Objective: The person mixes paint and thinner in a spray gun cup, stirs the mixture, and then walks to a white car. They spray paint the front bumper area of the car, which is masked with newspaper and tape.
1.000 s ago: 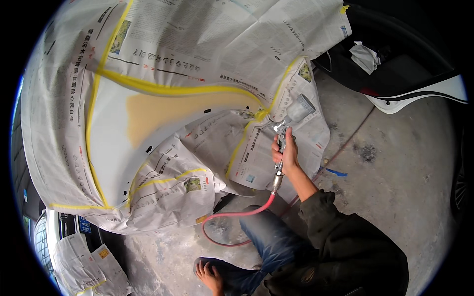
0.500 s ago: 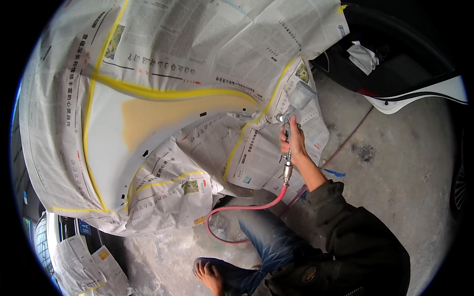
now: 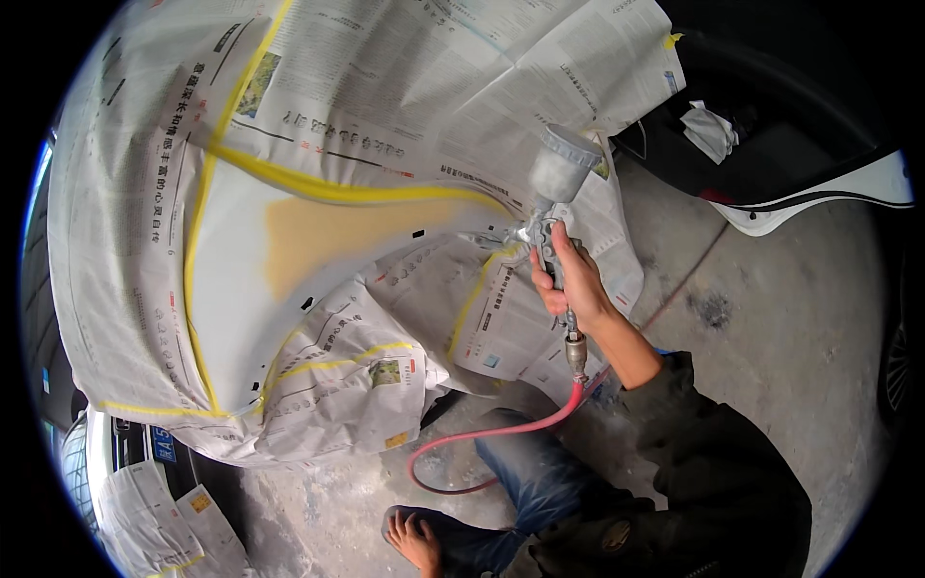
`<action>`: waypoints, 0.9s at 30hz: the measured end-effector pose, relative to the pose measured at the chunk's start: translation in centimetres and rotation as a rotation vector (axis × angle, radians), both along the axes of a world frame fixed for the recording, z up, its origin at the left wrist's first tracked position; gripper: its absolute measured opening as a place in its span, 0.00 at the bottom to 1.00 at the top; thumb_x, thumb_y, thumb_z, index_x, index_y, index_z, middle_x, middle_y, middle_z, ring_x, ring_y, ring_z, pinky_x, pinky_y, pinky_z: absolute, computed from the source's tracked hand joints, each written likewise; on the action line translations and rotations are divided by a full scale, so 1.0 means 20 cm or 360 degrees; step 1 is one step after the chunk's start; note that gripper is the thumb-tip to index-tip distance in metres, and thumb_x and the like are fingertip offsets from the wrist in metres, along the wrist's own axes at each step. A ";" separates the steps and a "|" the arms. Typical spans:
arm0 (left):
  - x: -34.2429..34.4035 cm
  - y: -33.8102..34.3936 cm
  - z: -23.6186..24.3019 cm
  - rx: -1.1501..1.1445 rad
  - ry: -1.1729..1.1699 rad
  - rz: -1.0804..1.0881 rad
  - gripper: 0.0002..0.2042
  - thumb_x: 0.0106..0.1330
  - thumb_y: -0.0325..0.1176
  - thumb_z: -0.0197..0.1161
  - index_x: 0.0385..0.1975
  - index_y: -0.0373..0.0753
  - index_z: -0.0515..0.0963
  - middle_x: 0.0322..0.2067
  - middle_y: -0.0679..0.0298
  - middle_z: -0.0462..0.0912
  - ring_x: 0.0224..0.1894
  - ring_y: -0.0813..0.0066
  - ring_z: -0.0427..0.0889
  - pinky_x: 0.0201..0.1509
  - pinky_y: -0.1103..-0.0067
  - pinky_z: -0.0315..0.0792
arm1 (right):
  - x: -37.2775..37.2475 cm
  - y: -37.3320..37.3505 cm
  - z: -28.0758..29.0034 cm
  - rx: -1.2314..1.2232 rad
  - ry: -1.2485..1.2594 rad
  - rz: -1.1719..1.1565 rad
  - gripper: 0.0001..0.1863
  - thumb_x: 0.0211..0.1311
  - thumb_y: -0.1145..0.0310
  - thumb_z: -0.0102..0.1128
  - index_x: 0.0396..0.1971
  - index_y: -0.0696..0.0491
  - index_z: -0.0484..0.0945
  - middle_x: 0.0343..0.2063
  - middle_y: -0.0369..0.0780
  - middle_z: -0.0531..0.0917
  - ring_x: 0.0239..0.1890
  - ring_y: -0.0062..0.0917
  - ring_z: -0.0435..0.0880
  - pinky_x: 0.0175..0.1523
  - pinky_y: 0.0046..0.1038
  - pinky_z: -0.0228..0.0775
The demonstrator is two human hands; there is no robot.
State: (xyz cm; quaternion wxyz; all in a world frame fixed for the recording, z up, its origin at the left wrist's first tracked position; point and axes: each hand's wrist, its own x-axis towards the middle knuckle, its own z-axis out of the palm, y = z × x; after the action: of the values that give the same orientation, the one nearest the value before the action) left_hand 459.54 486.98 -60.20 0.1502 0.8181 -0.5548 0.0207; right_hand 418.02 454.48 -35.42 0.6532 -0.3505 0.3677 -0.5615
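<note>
Newspaper sheets (image 3: 405, 87) are surrounding a grey-white panel (image 3: 226, 289) w/ a tan patch (image 3: 323, 236). Red hose (image 3: 501, 431) is looping below, running up to the spray gun (image 3: 546, 246), which is being held up nr the panel's narrow R end, grey cup (image 3: 561, 169) on top. R hand (image 3: 583, 286) is gripping it, fingers wrapping snugly round. L hand (image 3: 415, 545) is resting on a trouser leg (image 3: 472, 539), fingers slightly spread, holding nothing.

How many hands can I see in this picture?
2. The right hand holds the spray gun; the left hand rests on the left leg.
</note>
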 end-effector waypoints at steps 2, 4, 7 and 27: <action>0.00 0.00 0.00 -0.0013 0.0014 -0.0001 0.11 0.57 0.34 0.61 0.39 0.39 0.80 0.57 0.55 0.73 0.65 0.51 0.62 0.70 0.55 0.47 | 0.05 0.05 0.07 -0.0060 0.0045 0.0055 0.32 0.66 0.34 0.39 0.34 0.52 0.69 0.17 0.31 0.67 0.10 0.11 0.57 0.16 0.16 0.49; 0.00 0.00 0.01 -0.0032 0.0039 -0.0015 0.11 0.57 0.34 0.61 0.39 0.39 0.80 0.57 0.55 0.73 0.65 0.51 0.62 0.70 0.55 0.47 | 0.10 0.09 0.12 -0.0100 0.0087 0.0104 0.32 0.66 0.33 0.39 0.34 0.52 0.69 0.17 0.31 0.67 0.10 0.11 0.56 0.15 0.16 0.49; 0.01 -0.04 -0.01 -0.0076 0.0035 -0.0064 0.11 0.57 0.34 0.61 0.39 0.39 0.80 0.56 0.54 0.73 0.65 0.50 0.63 0.69 0.54 0.49 | 0.16 0.13 0.19 -0.0170 0.0115 0.0192 0.33 0.65 0.33 0.39 0.34 0.53 0.70 0.16 0.31 0.67 0.10 0.10 0.56 0.15 0.16 0.48; -0.15 -0.34 0.28 -0.0614 0.0590 -0.0373 0.28 0.47 0.44 0.73 0.47 0.35 0.75 0.53 0.46 0.74 0.60 0.44 0.66 0.66 0.53 0.53 | 0.87 0.47 0.39 -0.0247 -0.0236 0.0884 0.32 0.69 0.37 0.36 0.43 0.55 0.71 0.26 0.35 0.77 0.09 0.11 0.58 0.15 0.17 0.50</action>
State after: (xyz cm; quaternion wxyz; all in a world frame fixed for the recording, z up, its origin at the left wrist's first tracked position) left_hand 456.56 480.25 -54.64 0.4032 0.6946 -0.5944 -0.0414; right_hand 435.42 463.85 -27.66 0.7782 -0.4446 0.1648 -0.4118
